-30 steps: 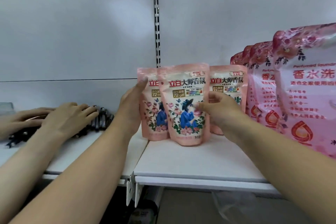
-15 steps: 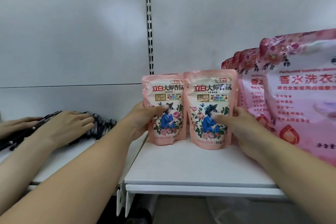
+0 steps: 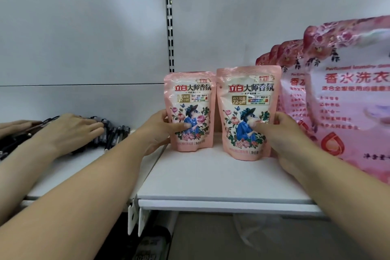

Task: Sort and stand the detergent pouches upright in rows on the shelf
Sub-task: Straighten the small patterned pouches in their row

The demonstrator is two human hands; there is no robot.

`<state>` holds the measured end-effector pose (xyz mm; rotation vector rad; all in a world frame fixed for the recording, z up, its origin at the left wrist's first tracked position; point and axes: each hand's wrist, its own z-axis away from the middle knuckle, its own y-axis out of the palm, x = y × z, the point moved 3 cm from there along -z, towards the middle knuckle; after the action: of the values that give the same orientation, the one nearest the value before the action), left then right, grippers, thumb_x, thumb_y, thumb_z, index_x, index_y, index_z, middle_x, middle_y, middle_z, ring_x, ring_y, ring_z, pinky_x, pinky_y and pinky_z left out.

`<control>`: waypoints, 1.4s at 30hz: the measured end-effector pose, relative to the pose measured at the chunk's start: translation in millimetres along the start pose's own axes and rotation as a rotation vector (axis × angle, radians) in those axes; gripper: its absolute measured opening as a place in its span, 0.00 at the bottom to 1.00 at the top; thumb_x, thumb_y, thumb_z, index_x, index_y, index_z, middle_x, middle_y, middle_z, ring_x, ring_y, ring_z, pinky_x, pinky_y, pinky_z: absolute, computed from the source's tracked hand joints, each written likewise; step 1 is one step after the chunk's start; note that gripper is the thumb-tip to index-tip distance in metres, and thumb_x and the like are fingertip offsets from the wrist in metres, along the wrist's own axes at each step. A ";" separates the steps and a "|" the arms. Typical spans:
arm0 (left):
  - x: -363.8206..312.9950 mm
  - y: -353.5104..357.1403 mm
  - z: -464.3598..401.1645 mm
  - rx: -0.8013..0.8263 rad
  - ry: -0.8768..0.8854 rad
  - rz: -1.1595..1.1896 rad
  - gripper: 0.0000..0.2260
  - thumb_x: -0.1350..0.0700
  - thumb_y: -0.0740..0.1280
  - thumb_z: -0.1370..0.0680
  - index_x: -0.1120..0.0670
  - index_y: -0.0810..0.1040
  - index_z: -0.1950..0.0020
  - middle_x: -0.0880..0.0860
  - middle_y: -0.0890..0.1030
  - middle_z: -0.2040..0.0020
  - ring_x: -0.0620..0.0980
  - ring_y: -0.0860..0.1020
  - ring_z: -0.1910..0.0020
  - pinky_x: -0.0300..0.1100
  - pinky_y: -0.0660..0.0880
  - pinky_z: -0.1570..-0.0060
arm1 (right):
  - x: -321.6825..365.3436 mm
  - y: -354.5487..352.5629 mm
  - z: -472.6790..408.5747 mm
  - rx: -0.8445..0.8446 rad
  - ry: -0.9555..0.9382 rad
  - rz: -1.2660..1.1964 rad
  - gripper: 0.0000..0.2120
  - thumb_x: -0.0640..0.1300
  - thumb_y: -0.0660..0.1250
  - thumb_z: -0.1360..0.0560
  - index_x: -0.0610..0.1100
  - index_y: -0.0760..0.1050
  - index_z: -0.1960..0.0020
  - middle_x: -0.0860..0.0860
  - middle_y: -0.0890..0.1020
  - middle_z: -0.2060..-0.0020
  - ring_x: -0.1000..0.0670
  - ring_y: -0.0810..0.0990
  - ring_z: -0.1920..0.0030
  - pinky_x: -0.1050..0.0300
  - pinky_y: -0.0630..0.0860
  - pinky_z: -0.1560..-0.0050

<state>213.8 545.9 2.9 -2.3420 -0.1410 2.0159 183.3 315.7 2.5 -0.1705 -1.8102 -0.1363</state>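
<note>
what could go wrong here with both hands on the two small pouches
1. The left hand grips the left small pouch close to the shelf's left edge; a nudge outward could tip it off.
2. The right hand pinches the right small pouch right beside the large pink pouches; pulling the hand out may knock either over.
3. Another person's hand works on pens next door; the arms could bump.

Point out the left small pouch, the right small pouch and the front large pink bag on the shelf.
left small pouch (image 3: 191, 99): head view, on its upper label.
right small pouch (image 3: 249, 95): head view, on its upper label.
front large pink bag (image 3: 348, 99): head view, on its white front panel.
</note>
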 end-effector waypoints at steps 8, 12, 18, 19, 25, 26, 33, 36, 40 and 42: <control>3.3 -3.2 5.2 0.060 -0.033 -0.094 0.14 0.63 0.71 0.29 0.54 0.75 0.46 0.50 0.81 0.53 0.46 0.80 0.56 0.38 0.79 0.65 | -1.7 -0.3 1.4 0.013 -0.004 0.006 0.07 0.40 0.66 0.26 0.48 0.71 0.51 0.46 0.81 0.49 0.43 0.81 0.51 0.40 0.76 0.46; 4.6 -5.6 3.6 0.044 -0.032 -0.092 0.16 0.63 0.71 0.30 0.56 0.75 0.43 0.53 0.81 0.49 0.50 0.80 0.52 0.44 0.78 0.56 | -2.7 0.9 2.5 0.031 0.014 -0.018 0.07 0.41 0.68 0.27 0.50 0.70 0.57 0.47 0.82 0.50 0.43 0.81 0.51 0.39 0.75 0.45; 2.2 -9.3 11.2 0.008 -0.093 -0.107 0.25 0.55 0.73 0.31 0.57 0.71 0.36 0.52 0.79 0.44 0.49 0.78 0.48 0.43 0.75 0.51 | 1.2 4.7 7.8 0.087 0.037 -0.024 0.06 0.40 0.67 0.26 0.50 0.72 0.56 0.47 0.82 0.51 0.43 0.81 0.49 0.39 0.74 0.43; -0.5 -11.5 16.4 -0.015 -0.110 -0.110 0.30 0.51 0.73 0.32 0.57 0.69 0.33 0.52 0.78 0.41 0.49 0.77 0.46 0.41 0.74 0.51 | 2.5 5.7 9.4 0.106 0.040 -0.020 0.06 0.40 0.67 0.26 0.49 0.73 0.55 0.48 0.82 0.51 0.43 0.80 0.49 0.38 0.74 0.43; -8.1 0.4 84.6 0.090 0.059 -0.322 0.32 0.35 0.66 0.44 0.50 0.77 0.44 0.48 0.80 0.44 0.48 0.75 0.41 0.47 0.69 0.37 | 10.8 22.5 26.2 0.369 0.043 0.044 0.06 0.40 0.67 0.27 0.46 0.72 0.52 0.50 0.81 0.54 0.50 0.81 0.54 0.56 0.78 0.59; -7.6 6.6 91.1 0.152 0.073 -0.354 0.28 0.35 0.67 0.44 0.47 0.78 0.48 0.46 0.81 0.46 0.46 0.77 0.43 0.44 0.69 0.38 | 12.2 27.5 28.3 0.400 0.040 0.060 0.06 0.41 0.67 0.28 0.46 0.72 0.52 0.49 0.81 0.53 0.50 0.81 0.54 0.57 0.78 0.59; 2.2 8.6 81.4 0.034 0.075 -0.284 0.09 0.53 0.72 0.30 0.50 0.79 0.51 0.45 0.83 0.54 0.43 0.81 0.55 0.34 0.73 0.55 | 10.9 54.9 34.0 0.527 0.101 0.150 0.13 0.46 0.69 0.30 0.44 0.74 0.47 0.47 0.80 0.47 0.46 0.79 0.46 0.47 0.76 0.42; 9.0 -1.7 78.5 -0.056 0.067 -0.199 0.09 0.57 0.72 0.30 0.53 0.79 0.52 0.50 0.84 0.53 0.47 0.81 0.56 0.39 0.75 0.54 | 5.6 46.6 32.7 0.524 0.084 0.359 0.14 0.52 0.68 0.29 0.45 0.75 0.48 0.49 0.79 0.47 0.49 0.78 0.47 0.55 0.76 0.45; 6.8 -3.5 73.7 -0.085 0.059 -0.075 0.09 0.61 0.71 0.30 0.54 0.74 0.52 0.52 0.83 0.56 0.43 0.81 0.63 0.32 0.75 0.66 | 13.6 14.5 22.7 0.283 -0.078 0.752 0.12 0.52 0.65 0.25 0.43 0.75 0.50 0.47 0.79 0.50 0.49 0.76 0.51 0.58 0.71 0.51; 6.2 -2.6 73.9 -0.088 0.057 -0.036 0.09 0.62 0.70 0.29 0.55 0.72 0.52 0.52 0.82 0.59 0.40 0.80 0.70 0.29 0.73 0.73 | 15.9 6.2 18.7 0.203 -0.134 0.938 0.17 0.50 0.65 0.25 0.38 0.74 0.43 0.42 0.78 0.44 0.44 0.77 0.45 0.56 0.71 0.48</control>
<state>141.5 547.5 -14.0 -2.4279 -0.2736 1.9629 162.9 325.9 13.4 -0.8687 -1.6902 0.7297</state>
